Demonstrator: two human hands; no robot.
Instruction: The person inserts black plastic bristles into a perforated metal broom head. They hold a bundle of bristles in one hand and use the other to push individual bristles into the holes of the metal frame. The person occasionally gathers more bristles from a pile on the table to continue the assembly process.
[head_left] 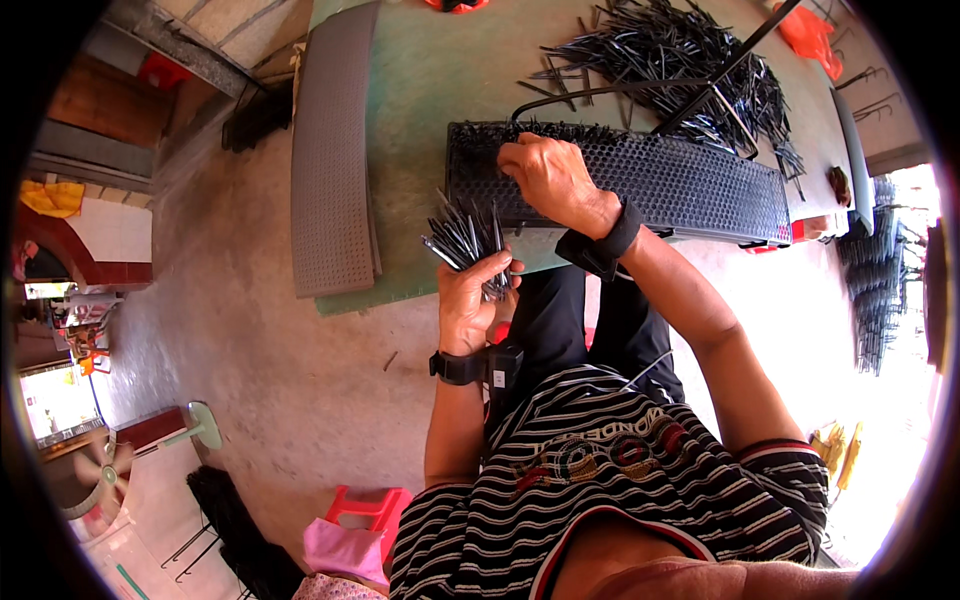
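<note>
- In the head view, the left hand [470,297] is gripping a bundle of thin black sticks [462,238], thumb across them, their ends fanning upward.
- This bundle is sitting just off the near edge of the grid [690,185], toward its left end.
- The right hand [555,175] is reaching over the grid's left part, fingers curling down; whether they are pinching a stick, I cannot tell.
- The long black grid is lying along the near side of the green desk [430,100], its holes showing mostly to the right of the hand.
- A black metal frame [620,86] is standing over the far side of the grid.
- Behind it, a loose pile [680,65] of similar black sticks is spreading across the desk.
- A grey perforated panel [332,150] is lying at the desk's left end.
- Both wrists are wearing black bands [460,367].
- A pink-red stool [385,515] is standing on the floor [250,330], lower left.
</note>
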